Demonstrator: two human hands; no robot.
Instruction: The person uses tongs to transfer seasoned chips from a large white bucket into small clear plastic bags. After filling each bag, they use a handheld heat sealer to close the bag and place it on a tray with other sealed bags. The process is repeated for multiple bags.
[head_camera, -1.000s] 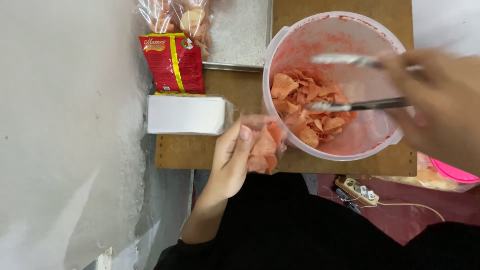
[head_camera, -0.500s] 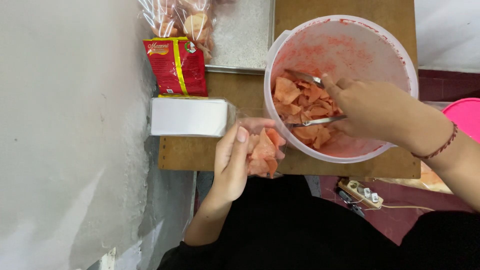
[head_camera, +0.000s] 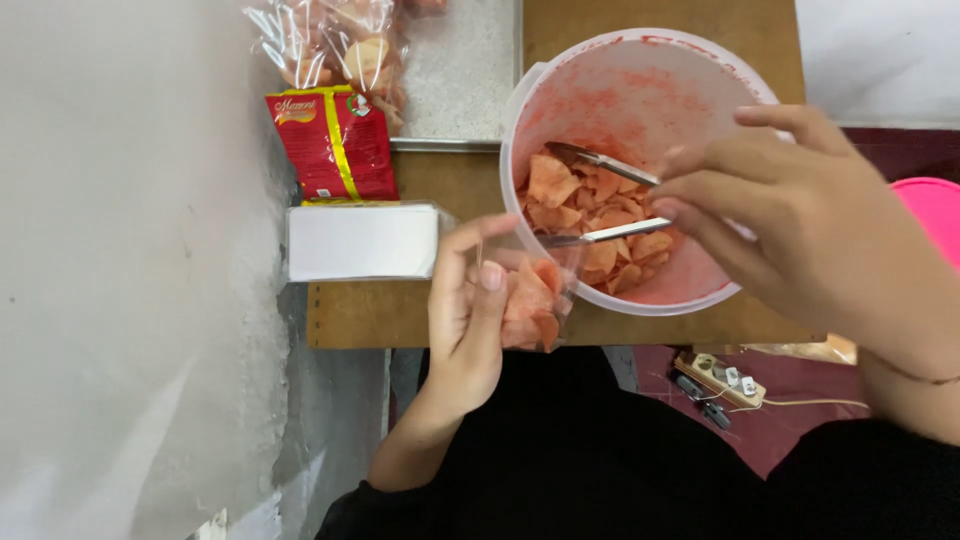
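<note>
The left hand (head_camera: 465, 320) is cupped palm-up with fingers curled just below the white tub (head_camera: 640, 60), while the right hand (head_camera: 800, 215) pinches over its right rim.

Setting: small home-style snack-packing spot, not a fitted kitchen. Evidence: a bare wooden table (head_camera: 440, 315) pushed against a rough, patchy plastered wall (head_camera: 130, 250), carrying a large pink-stained plastic tub (head_camera: 560, 90) of orange-red chips (head_camera: 590, 215), sealed clear bags of chips (head_camera: 335, 40), a red foil packet (head_camera: 335, 140), a stack of white cards in a clear sleeve (head_camera: 360, 242) and a metal tray (head_camera: 465, 75). A power strip (head_camera: 720, 380) lies on dark red flooring below.
</note>
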